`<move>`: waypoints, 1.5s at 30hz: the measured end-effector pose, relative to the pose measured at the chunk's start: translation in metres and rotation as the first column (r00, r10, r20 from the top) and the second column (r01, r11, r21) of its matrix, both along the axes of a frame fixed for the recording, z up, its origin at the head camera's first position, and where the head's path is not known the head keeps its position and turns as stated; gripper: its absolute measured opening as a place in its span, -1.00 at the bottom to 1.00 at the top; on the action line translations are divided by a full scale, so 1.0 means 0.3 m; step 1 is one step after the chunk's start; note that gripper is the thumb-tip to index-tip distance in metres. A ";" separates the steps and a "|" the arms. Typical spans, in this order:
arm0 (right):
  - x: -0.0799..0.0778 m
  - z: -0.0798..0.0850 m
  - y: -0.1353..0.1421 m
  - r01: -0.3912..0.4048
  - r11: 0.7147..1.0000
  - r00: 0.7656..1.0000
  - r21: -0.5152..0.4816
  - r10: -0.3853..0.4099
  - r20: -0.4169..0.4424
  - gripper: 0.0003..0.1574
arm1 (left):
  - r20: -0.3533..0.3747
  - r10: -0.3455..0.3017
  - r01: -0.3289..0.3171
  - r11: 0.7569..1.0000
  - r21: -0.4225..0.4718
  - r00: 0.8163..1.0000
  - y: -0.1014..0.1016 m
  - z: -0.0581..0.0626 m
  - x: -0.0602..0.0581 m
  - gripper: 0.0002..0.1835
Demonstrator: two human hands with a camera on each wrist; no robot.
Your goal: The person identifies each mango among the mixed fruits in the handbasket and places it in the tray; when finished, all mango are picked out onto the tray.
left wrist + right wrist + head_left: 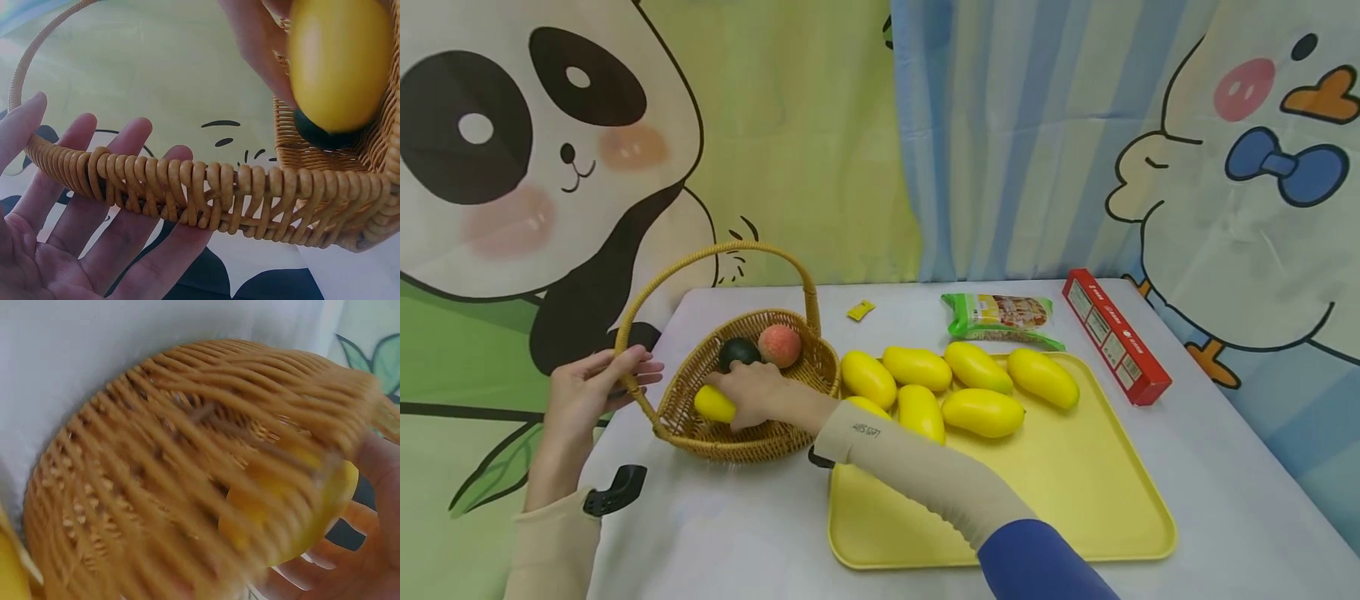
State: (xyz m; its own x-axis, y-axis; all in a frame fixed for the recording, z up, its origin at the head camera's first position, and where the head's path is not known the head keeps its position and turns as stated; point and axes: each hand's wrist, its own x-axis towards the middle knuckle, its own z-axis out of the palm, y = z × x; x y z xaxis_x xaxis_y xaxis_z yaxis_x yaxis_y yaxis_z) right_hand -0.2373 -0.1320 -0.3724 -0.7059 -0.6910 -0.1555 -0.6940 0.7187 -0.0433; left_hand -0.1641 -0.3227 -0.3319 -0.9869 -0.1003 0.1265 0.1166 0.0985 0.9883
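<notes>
My left hand (580, 387) holds the wicker basket (722, 451) by the left foot of its arched handle (688, 262). In the left wrist view, the fingers spread behind the wicker, with the thumb across it. Inside the basket, my right hand (756, 392) grips a yellow mango (712, 405), seen partly through the weave in the right wrist view. Beside that hand lie a dark green fruit (737, 353), partly covered, and a peach (779, 346). Several more mangoes (983, 412) rest on a yellow tray (1075, 500), one mostly hidden by my right sleeve.
A red box (1116, 337) lies at the right behind the tray. Near the table's back edge are a green-and-clear snack packet (1003, 312) and a small yellow wrapper (861, 310). A printed curtain (805, 150) hangs behind the white table (700, 517).
</notes>
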 end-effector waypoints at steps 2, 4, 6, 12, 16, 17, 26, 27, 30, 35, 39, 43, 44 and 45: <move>0.003 0.026 0.040 -0.021 0.999 1.000 -0.026 0.021 -0.011 -0.01 | -0.004 0.001 -0.001 1.000 -0.005 1.000 0.001 0.003 -0.002 -0.85; 0.005 0.050 0.087 -0.025 0.998 1.000 -0.059 0.024 -0.016 0.00 | -0.008 0.000 0.000 1.000 -0.002 1.000 0.002 0.005 -0.005 -0.86; 0.006 0.071 0.141 -0.023 0.995 1.000 -0.096 0.022 -0.012 0.02 | -0.010 -0.003 0.003 1.000 0.008 1.000 0.002 0.006 -0.008 -0.86; 0.011 0.107 0.314 0.004 0.989 1.000 -0.148 -0.002 0.010 0.05 | 0.008 -0.005 0.005 1.000 0.006 1.000 -0.001 0.001 -0.005 -0.87; 0.012 0.128 0.430 0.046 0.981 0.999 -0.190 -0.042 0.024 0.03 | 0.006 -0.006 0.006 1.000 0.013 1.000 -0.004 0.000 -0.002 -0.87; 0.014 0.134 0.460 0.053 0.979 0.998 -0.198 -0.049 0.026 0.03 | 0.004 -0.007 0.007 1.000 0.018 1.000 -0.004 -0.001 -0.003 -0.87; 0.094 0.136 0.714 0.139 0.958 0.990 -0.252 -0.132 0.044 0.02 | -0.001 -0.005 0.005 1.000 0.025 1.000 0.001 -0.002 0.003 -0.87; 0.104 0.129 0.741 0.145 0.955 0.989 -0.257 -0.139 0.042 0.02 | 0.000 -0.005 0.005 1.000 0.029 1.000 0.002 0.000 0.003 -0.87; 0.134 0.110 0.820 0.165 0.950 0.986 -0.266 -0.163 0.030 0.02 | -0.006 -0.004 0.004 1.000 0.028 1.000 0.007 0.006 0.002 -0.87; 0.177 0.091 0.944 0.198 0.938 0.978 -0.286 -0.208 -0.006 0.02 | -0.001 -0.005 0.005 1.000 0.023 1.000 0.010 0.009 -0.002 -0.86; 0.198 0.076 1.038 0.239 0.923 0.964 -0.302 -0.262 -0.038 0.00 | 0.001 -0.001 0.001 1.000 0.015 1.000 0.007 0.004 0.000 -0.84; 0.207 0.058 1.139 0.298 0.906 0.944 -0.301 -0.326 -0.045 -0.01 | -0.004 -0.001 0.002 1.000 0.022 1.000 0.002 0.002 0.000 -0.84; 0.208 0.053 1.163 0.313 0.902 0.938 -0.296 -0.342 -0.052 -0.01 | -0.005 -0.001 0.001 1.000 0.023 1.000 0.001 0.003 -0.001 -0.84; 0.210 0.048 1.184 0.327 0.898 0.931 -0.295 -0.359 -0.059 0.00 | -0.007 -0.001 0.001 1.000 0.024 1.000 -0.001 0.004 -0.001 -0.85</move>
